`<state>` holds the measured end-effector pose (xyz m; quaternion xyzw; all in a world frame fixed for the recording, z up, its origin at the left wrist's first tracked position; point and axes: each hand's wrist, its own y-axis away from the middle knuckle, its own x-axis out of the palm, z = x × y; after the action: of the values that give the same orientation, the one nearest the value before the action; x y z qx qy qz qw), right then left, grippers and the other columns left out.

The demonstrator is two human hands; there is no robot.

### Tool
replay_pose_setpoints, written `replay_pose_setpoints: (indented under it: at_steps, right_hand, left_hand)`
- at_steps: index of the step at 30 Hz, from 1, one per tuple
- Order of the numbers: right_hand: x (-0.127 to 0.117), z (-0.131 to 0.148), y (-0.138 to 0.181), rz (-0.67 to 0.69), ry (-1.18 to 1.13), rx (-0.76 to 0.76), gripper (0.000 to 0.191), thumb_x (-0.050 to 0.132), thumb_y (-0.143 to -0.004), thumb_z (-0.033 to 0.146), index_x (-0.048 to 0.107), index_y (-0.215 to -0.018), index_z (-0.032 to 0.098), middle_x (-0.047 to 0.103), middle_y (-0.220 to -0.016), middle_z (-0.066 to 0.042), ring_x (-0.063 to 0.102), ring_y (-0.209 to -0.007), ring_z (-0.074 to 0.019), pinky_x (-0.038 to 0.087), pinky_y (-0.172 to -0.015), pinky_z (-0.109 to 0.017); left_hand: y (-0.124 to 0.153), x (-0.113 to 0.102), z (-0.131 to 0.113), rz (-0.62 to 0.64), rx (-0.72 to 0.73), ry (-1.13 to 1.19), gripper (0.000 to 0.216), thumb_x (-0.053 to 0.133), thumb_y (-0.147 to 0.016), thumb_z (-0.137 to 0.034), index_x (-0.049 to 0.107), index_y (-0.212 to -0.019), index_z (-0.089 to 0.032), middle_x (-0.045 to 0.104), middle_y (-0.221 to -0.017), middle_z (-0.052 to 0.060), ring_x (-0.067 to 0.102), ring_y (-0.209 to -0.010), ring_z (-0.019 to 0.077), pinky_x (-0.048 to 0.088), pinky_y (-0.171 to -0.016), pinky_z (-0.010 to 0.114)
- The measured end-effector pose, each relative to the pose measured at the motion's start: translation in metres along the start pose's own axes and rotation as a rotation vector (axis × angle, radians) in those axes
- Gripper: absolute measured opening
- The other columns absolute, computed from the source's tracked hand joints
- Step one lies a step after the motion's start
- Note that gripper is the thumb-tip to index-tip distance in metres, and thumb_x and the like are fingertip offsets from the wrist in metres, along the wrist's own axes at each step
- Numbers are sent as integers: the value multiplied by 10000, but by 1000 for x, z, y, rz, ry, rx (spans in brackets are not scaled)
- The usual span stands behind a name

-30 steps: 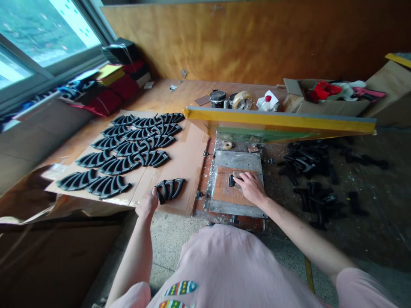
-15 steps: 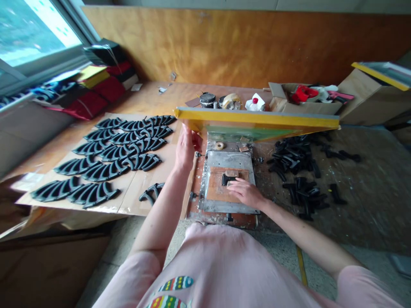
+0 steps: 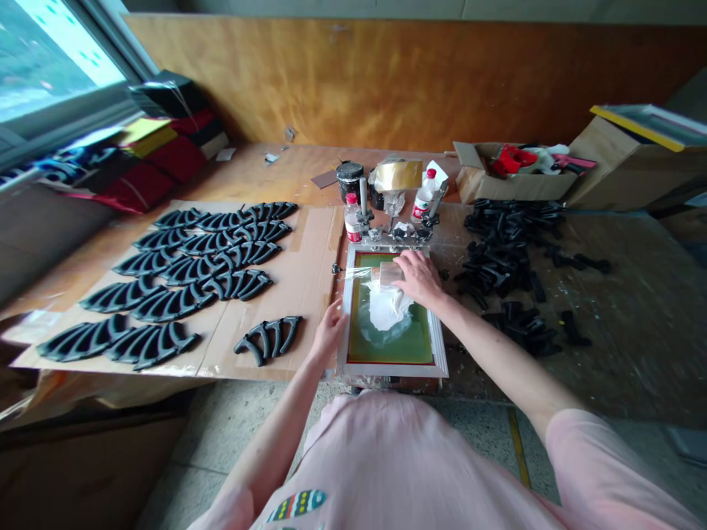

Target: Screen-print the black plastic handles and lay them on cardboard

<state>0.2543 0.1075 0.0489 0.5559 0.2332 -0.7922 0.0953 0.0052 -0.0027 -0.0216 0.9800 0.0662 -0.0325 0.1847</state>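
A screen printing frame (image 3: 342,353) with silver edges and green mesh lies flat in front of me. White ink (image 3: 387,309) is smeared over the middle of its mesh. Near the frame's far end, my right hand (image 3: 418,276) grips a flat squeegee (image 3: 390,274) that rests at the upper edge of the ink. My left hand (image 3: 330,330) is on the frame's left side, its fingers curled at the edge. Whatever lies beneath the mesh is hidden.
Rows of black curved handles (image 3: 182,298) cover cardboard on the left, with a smaller group (image 3: 269,338) nearer me. Loose black parts (image 3: 491,272) are heaped on the right. Bottles (image 3: 352,218), a dark jar (image 3: 350,177) and an open box (image 3: 519,184) stand behind.
The screen frame has swung down from raised to flat, covering the plate and black part. My left hand came down along its side; my right hand moved from the part to the squeegee.
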Motion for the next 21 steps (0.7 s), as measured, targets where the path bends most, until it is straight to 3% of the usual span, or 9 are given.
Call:
replay_pose_setpoints:
  at_steps: [3,5,8,11,13,16,19,21]
  right_hand:
    - [11,17,11,171,76,-35,206,659,-848,268,661,-1008,139,656,-963,-133,557,-964,-281,439,-861,-410]
    - [13,20,30,221,100,-104,102,588,-871,193,673,-907,149,664,-870,-109,563,-901,-248,431,-806,-357]
    - [8,19,55,268,91,-306,191,503,-860,94,682,-878,157,665,-839,-88,562,-901,-229,412,-774,-323]
    - [-1,16,58,342,26,-433,146,558,-832,122,689,-832,186,663,-807,-56,571,-834,-202,402,-737,-300]
    - [-3,16,53,341,-5,-386,71,625,-814,186,688,-787,202,662,-777,-38,573,-783,-190,399,-706,-289]
    - [5,19,56,222,15,-269,112,598,-829,155,703,-844,191,689,-832,-53,589,-814,-197,406,-703,-292]
    - [15,24,75,200,9,-328,228,526,-847,89,709,-957,169,706,-933,-80,610,-855,-194,428,-730,-296]
    - [17,26,82,241,-36,-357,198,555,-860,134,710,-970,184,710,-922,-65,628,-838,-183,443,-732,-287]
  left_hand:
    - [-9,-1,14,29,22,-56,707,631,-775,-527,489,-1384,-197,659,-795,20,587,-622,131,425,-532,211]
    - [-13,-4,20,37,34,-95,663,598,-802,-536,504,-1364,-197,667,-813,26,590,-635,133,419,-529,209]
    - [-16,-6,26,29,37,-116,642,582,-813,-545,518,-1344,-190,665,-811,26,589,-632,135,419,-528,212]
    - [-15,-6,26,18,40,-112,622,590,-806,-547,547,-1311,-187,666,-809,27,594,-640,134,428,-540,212]
    - [-13,-5,23,21,44,-86,619,601,-795,-550,562,-1296,-188,672,-812,29,593,-633,132,426,-537,210]
    - [-12,-5,20,34,35,-36,642,626,-772,-549,563,-1295,-182,672,-797,26,574,-589,122,417,-518,209]
    - [-11,-4,18,19,22,-29,657,642,-758,-539,557,-1293,-168,651,-756,14,551,-557,111,402,-501,205]
    - [-11,-3,15,6,16,-28,666,649,-751,-534,551,-1293,-161,639,-739,8,547,-559,111,396,-496,202]
